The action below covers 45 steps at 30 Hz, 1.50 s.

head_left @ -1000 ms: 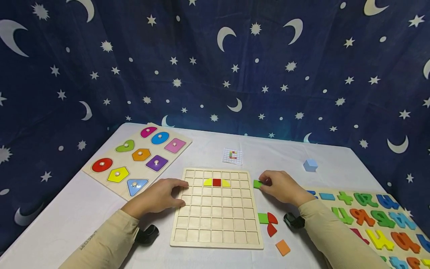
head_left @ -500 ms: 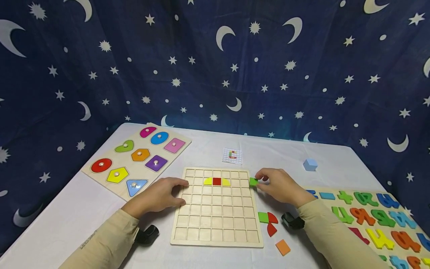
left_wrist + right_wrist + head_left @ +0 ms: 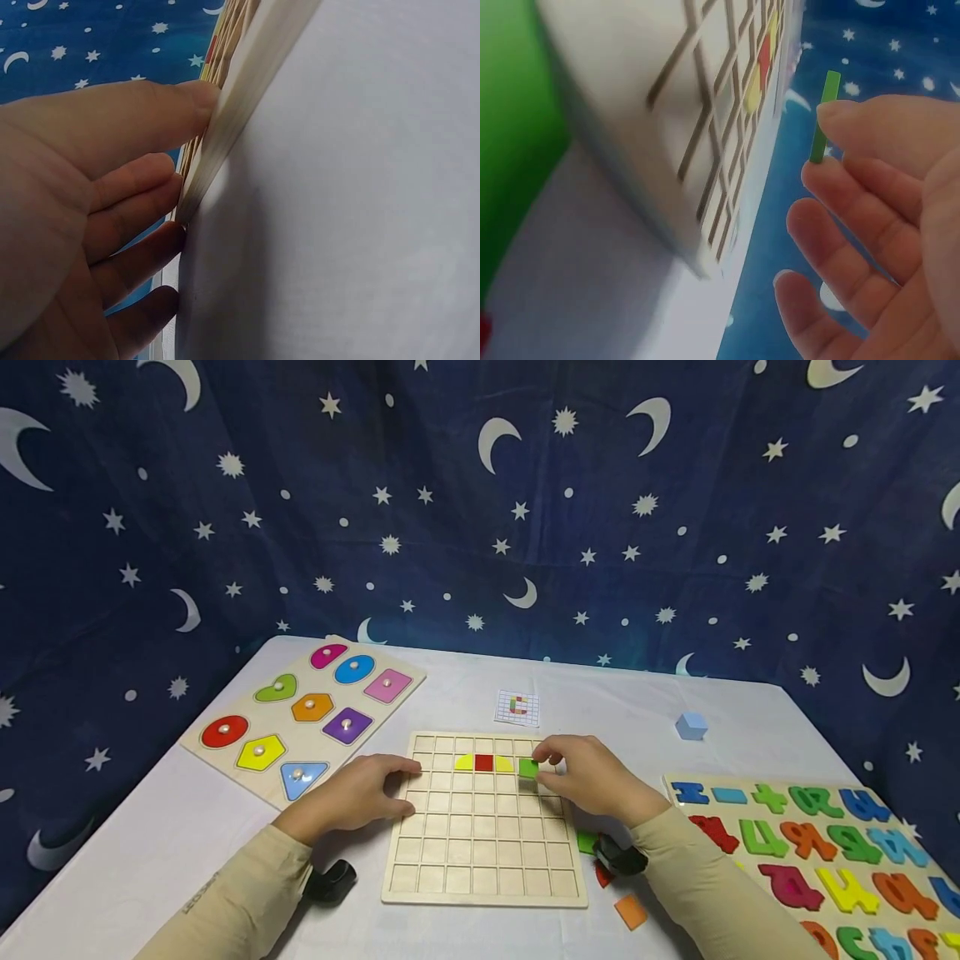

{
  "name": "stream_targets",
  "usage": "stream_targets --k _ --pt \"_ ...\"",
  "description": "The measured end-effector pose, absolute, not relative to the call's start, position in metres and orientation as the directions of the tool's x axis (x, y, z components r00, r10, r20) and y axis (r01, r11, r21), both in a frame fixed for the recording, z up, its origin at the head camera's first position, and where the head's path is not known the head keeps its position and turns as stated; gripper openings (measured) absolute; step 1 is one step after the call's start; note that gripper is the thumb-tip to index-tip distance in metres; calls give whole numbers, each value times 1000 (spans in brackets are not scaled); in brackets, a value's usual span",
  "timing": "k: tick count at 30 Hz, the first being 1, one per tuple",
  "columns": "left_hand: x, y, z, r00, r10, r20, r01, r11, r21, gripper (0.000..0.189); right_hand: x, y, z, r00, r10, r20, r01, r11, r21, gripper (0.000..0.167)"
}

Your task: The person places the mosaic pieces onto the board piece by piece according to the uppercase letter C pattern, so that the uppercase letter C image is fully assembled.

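Between thumb and fingertips, my right hand [image 3: 596,779] pinches a green square tile [image 3: 528,768] over the right part of a wooden grid board [image 3: 483,839]. The right wrist view shows that tile [image 3: 825,135] edge-on, clear of the board. My left hand [image 3: 360,797] rests at the board's left edge, its thumb and fingers spread apart; in the left wrist view the thumb [image 3: 150,112] and fingertips touch the rim. In an upper row of the grid lie a red square tile [image 3: 484,762] and two curved yellow pieces [image 3: 465,763], one on each side of it.
A small pattern card [image 3: 517,708] lies behind the board. Another green tile [image 3: 587,842], red pieces partly hidden by the wrist camera, and an orange square [image 3: 631,912] lie right. A shape puzzle [image 3: 311,706], letter board [image 3: 787,860] and blue cube [image 3: 691,726] stand around.
My right hand has carried the green square tile leftward from beside the board to over its right columns. The left hand has stayed at the board's left edge.
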<state>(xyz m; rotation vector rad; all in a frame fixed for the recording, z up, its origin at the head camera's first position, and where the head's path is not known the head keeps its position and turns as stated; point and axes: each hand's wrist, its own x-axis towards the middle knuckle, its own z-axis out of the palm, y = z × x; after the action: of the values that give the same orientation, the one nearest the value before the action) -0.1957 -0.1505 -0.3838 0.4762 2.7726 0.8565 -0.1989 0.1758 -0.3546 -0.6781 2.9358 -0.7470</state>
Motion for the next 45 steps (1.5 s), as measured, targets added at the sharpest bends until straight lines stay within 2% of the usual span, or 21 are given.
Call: stream_targets --k 18,45 --pt "-196 -151 -385 -929 353 -109 225 774 592 56 -198 140 -360 -864 -495 97 -473 728 -496 16" --pt "-196 -151 -384 -927 354 -122 211 764 609 56 -206 106 -364 -832 -547 90 -532 741 -411 13"
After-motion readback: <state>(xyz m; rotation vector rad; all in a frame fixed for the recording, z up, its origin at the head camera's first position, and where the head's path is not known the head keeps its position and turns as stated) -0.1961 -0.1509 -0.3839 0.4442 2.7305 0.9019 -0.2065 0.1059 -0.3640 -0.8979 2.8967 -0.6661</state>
